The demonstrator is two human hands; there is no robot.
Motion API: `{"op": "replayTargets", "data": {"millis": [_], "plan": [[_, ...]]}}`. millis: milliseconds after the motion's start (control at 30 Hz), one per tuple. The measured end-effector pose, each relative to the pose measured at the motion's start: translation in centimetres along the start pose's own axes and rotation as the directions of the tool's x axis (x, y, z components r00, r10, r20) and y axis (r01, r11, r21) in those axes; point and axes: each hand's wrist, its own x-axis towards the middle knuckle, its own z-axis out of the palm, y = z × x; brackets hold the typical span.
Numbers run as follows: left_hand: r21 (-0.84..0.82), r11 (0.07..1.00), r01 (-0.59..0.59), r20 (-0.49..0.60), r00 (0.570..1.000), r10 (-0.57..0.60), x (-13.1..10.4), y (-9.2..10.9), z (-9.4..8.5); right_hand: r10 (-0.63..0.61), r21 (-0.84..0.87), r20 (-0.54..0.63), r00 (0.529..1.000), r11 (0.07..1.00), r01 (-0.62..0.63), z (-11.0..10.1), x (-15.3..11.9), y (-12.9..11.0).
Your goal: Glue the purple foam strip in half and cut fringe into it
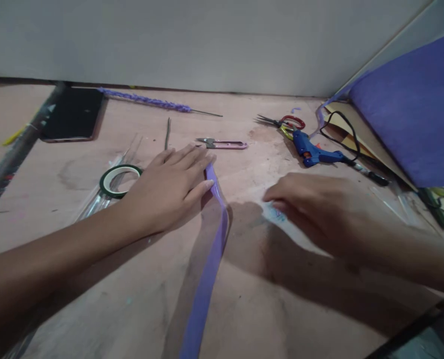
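My left hand (pixel 179 182) lies flat on the table, fingers stretched forward. Its fingertips and thumb touch the upper end of a flat purple ribbon (pixel 203 294), which runs down toward the lower edge of the view. My right hand (pixel 311 204) hovers or rests to the right of the ribbon, fingers curled and partly blurred. Under those fingers shows a whitish patch with bluish specks (pixel 276 214); whether it is held cannot be made out. Just beyond my left fingertips lie pink-handled thread snips (pixel 227 144). A roll of green tape (pixel 105 184) sits beside my left wrist.
At the back left are a phone (pixel 72 114) and a fuzzy purple stem (pixel 147 101). A blue glue gun (pixel 313 152) and red-and-yellow-handled scissors (pixel 291 122) lie at the back right, near a large purple sheet (pixel 412 109). A white wall (pixel 207 45) bounds the table.
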Motion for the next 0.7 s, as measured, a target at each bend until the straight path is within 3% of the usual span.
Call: {"op": "replayTargets", "data": {"millis": [33,133,333,433,533,700], "plan": [[0.007,1.0,-0.001,-0.019,1.0,0.001,0.0,-0.1,0.1,-0.151,0.09,-0.038,0.988,0.984,0.153,1.1,0.6,-1.2],[0.033,0.999,-0.005,-0.079,0.997,0.007,0.1,-0.5,0.3,-0.376,0.133,-0.059,0.925,0.915,0.38,3.9,2.0,-4.0],[0.046,0.999,-0.007,-0.153,0.988,0.014,0.1,-0.8,-0.2,-0.531,0.126,-0.1,0.842,0.832,0.54,6.6,3.5,-6.1],[0.023,0.985,-0.169,-0.24,0.956,0.17,0.2,-1.3,-0.7,-0.569,0.104,-0.135,0.811,0.806,0.582,6.4,4.0,-6.1],[-0.026,0.933,-0.359,-0.244,0.907,0.342,0.4,-2.3,-1.0,-0.595,0.132,-0.077,0.8,0.789,0.6,5.2,4.1,-5.6],[-0.142,0.917,-0.373,-0.212,0.916,0.34,0.6,-3.9,-1.6,-0.595,0.181,0.067,0.801,0.796,0.577,2.2,2.7,-3.4]]}}
